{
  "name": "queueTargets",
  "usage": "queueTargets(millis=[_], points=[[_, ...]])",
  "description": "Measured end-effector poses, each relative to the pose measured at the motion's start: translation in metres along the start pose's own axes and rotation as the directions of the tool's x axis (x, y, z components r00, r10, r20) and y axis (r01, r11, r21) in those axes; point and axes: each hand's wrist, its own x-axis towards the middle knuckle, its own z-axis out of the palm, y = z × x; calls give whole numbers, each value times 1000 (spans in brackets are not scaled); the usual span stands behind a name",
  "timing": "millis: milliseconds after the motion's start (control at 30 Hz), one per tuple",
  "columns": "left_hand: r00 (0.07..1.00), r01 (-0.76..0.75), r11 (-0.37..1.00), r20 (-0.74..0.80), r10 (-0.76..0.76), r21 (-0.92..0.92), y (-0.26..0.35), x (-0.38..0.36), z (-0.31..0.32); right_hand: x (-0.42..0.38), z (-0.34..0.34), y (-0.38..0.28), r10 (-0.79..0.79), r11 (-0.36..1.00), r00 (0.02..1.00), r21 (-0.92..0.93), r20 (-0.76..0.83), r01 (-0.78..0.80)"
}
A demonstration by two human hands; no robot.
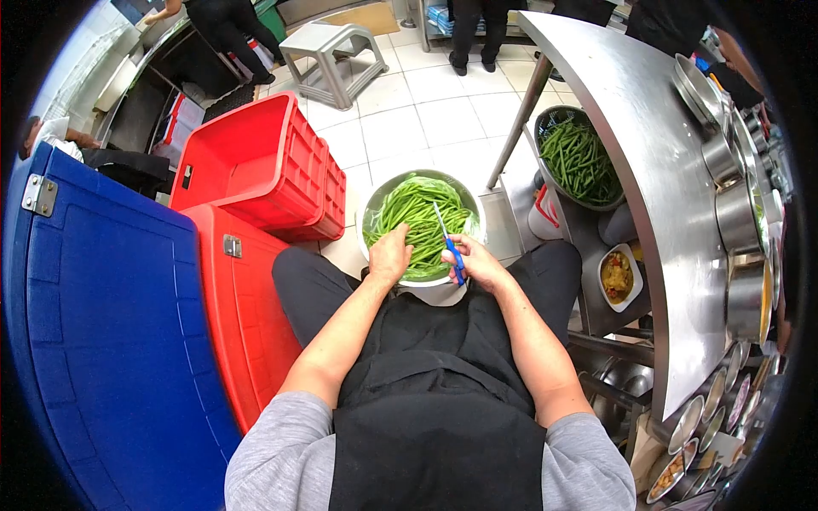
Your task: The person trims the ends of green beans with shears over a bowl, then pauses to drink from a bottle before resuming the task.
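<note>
Between my knees stands a round bowl [368, 194] heaped with long green beans [416, 209], with clear plastic film around them. My left hand [391, 255] is at the near left side of the heap, its fingers curled down onto some beans; the fingertips are partly hidden. In my right hand [480, 262], over the near right side of the bowl, is a pair of scissors [455, 258] with blue handles. Their metal blades point up and away over the beans, and look closed together.
Red crates [247, 162] and red and blue boxes [111, 315] flank my left. To my right stands a steel table [635, 128] with pans; its lower shelf holds a basket of cut beans [579, 162] and a food tray [618, 277]. Ahead are a grey stool [328, 53] and people's legs.
</note>
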Motion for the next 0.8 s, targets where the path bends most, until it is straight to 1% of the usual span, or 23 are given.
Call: queueTargets(millis=[33,67,133,167,233,267,367,400,467,500,567,600,667,733,800], points=[[999,-40,999,-6,40,14,-2,0,3,-1,1,-1,-12,1000,1000,-1,-7,12],[999,-39,999,-6,39,14,-5,0,5,0,1,-1,-12,1000,1000,-2,-7,12],[993,-97,995,-63,98,24,-8,0,7,0,0,-1,-13,1000,1000,-2,-4,13],[993,-98,995,-63,100,24,-9,0,7,-1,1,-1,-13,1000,1000,-2,-5,13],[998,-43,994,-59,37,-102,-11,2,6,-2,1,-1,-12,1000,1000,-8,-15,12],[998,-45,994,-58,39,-103,-13,3,6,-2,0,-1,-12,1000,1000,-7,-17,12],[990,-64,978,-137,37,-197,-15,5,0,-1,0,0,-11,1000,1000,-12,-10,11],[990,-63,978,-137,36,-197,-18,7,1,-1,0,0,-9,1000,1000,-21,-11,9],[969,-172,961,-211,125,-218,-22,12,-2,0,1,0,-8,1000,1000,-30,-11,7],[969,-172,961,-212,125,-218,-22,13,-2,0,1,1,-10,1000,1000,-30,-4,10],[999,3,964,-51,-17,-265,-9,12,-19,-1,1,-1,-12,999,1000,-30,4,13],[998,3,964,-52,-18,-265,-8,13,-20,-1,1,-2,-15,999,1000,-31,18,16],[994,-86,958,-81,66,-275,-5,14,-22,-3,2,-5,-17,999,999,-33,33,18],[994,-100,958,-63,86,-268,-1,13,-26,-5,2,-6,-24,999,997,-24,67,26],[993,-116,958,-42,108,-262,1,12,-25,-7,2,-8,-32,999,997,-2,69,32]])
